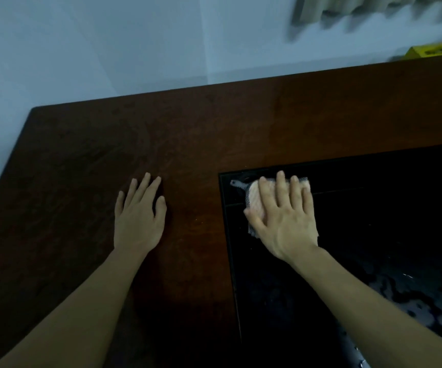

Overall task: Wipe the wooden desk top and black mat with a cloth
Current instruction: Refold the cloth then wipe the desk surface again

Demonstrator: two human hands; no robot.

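**Wiping in progress: cloth at the upper left corner of the black mat**

The right hand lies flat, fingers straight and spread, pressing a pale cloth onto the black mat. The cloth sits just inside the mat's upper left corner, at the centre right of the frame, and most of it is hidden under the palm; a grey mesh edge shows past the fingertips and at the left side. The left hand rests open, palm down, on the bare wood of the bench, left of centre and well apart from the mat; it holds nothing.

Faint swirled streaks on the wood in the left half of the frame suggest that this area has already been wiped, though the dim light makes that uncertain. Wet-looking, irregular patches gleam on the mat at the lower right, which reads as moisture left by the cloth or not yet cleared; which of the two cannot be told. On this evidence the task appears to be in its mat stage, with the corner being worked and the rest of the mat probably still to be finished. A yellow object lies blurred at the upper right.
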